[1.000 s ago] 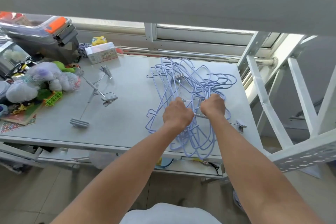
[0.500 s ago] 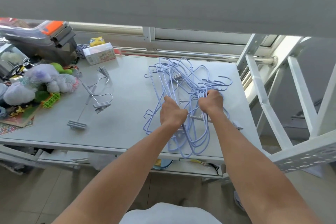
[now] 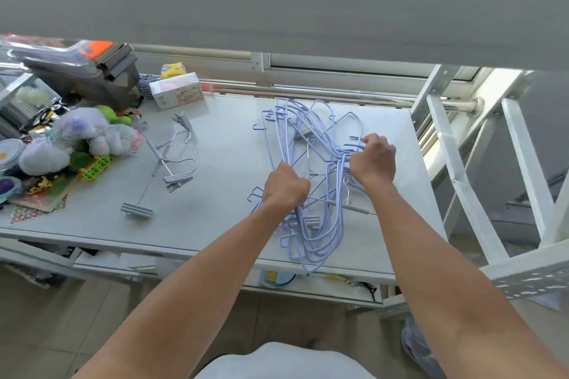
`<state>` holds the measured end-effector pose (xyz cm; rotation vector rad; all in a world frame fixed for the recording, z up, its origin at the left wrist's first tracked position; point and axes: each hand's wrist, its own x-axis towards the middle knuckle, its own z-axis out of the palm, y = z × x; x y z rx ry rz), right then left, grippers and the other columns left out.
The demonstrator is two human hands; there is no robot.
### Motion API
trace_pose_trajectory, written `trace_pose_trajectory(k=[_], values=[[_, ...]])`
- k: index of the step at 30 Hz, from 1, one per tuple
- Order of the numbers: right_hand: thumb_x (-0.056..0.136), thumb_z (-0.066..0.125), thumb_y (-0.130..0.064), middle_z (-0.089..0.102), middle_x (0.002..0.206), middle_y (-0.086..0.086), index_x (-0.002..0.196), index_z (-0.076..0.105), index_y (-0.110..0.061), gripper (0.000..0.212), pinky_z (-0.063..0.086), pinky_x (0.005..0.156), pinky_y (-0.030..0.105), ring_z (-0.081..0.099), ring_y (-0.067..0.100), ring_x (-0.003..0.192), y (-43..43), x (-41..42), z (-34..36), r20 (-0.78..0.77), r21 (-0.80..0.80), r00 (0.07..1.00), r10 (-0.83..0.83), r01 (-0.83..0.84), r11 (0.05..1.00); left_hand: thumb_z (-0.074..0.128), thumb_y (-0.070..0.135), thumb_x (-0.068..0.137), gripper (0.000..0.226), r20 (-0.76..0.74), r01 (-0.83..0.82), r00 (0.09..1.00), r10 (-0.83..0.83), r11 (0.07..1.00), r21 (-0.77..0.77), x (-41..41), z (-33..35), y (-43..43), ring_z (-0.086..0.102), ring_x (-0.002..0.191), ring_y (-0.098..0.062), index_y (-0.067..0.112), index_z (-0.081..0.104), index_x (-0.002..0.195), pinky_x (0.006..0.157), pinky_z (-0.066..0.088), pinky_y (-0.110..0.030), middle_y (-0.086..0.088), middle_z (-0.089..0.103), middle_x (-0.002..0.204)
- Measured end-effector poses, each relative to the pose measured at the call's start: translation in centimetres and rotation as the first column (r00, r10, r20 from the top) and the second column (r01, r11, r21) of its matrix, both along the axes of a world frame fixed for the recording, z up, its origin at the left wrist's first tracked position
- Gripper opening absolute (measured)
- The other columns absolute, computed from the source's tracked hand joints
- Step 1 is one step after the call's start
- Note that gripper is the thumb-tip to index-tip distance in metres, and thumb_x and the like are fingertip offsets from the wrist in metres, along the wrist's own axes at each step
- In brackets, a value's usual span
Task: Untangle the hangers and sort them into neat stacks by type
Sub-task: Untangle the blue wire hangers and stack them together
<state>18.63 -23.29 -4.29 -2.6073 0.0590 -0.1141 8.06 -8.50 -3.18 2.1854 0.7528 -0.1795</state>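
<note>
Step in hand: untangling. The lilac hangers [image 3: 311, 181] lie in a knot on the bench [image 3: 228, 148]. The left hand [image 3: 286, 186] clenches the wire bodies; the right hand [image 3: 374, 160] grasps the hooks. Next: draw one hanger free. Obstruction: clip hangers [image 3: 311, 220] caught inside. Sorted clip hangers [image 3: 163, 168] lie well apart.

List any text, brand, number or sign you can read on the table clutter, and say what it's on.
No text is legible in this view.
Yellow packet by the window rail: blue printing, too blurred to read.
Small white cardboard box: coloured pictures and print on its side, too small to read.
Patterned paper sheet at the table's left edge: pattern only, no words seen.
</note>
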Motion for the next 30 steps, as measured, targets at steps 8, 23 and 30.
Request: trace_pose_trajectory(k=[8,23,30], values=[[0.079,0.056,-0.013,0.064,0.098,0.002,0.096,0.067,-0.026,0.024,0.038,0.092,0.036,0.041,0.026,0.119,-0.6,0.3,-1.4,-0.151,-0.422,0.961,0.231,-0.274,0.865,0.051,0.017,0.061,0.022,-0.064,0.013,0.998,-0.009,0.998,0.066,-0.3,-0.6,2.3,0.067,0.077,-0.027,0.015,0.044,0.082,0.071,0.055,-0.033,-0.007,0.068,0.08],[0.084,0.06,-0.024,0.066,0.108,0.002,0.105,0.071,-0.028,0.023,0.039,0.096,0.035,0.041,0.023,0.126,-0.9,0.8,-0.9,-0.158,-0.491,0.947,0.281,-0.322,0.81,0.055,0.014,0.08,0.018,-0.064,0.025,0.998,-0.014,0.985,0.172,-0.5,-1.4,3.0,0.052,0.088,-0.029,0.01,0.046,0.096,0.069,0.041,-0.032,-0.009,0.055,0.096],[0.086,0.058,-0.037,0.063,0.116,-0.002,0.095,0.065,-0.03,0.013,0.028,0.101,0.039,0.029,0.024,0.136,-0.2,0.2,-1.8,-0.203,-0.404,0.917,0.343,-0.398,0.824,0.052,0.012,0.078,0.013,-0.016,-0.038,0.999,0.04,0.992,0.12,-0.2,-1.8,2.9,0.049,0.079,-0.027,0.01,0.044,0.088,0.066,0.041,-0.034,-0.006,0.05,0.085]])
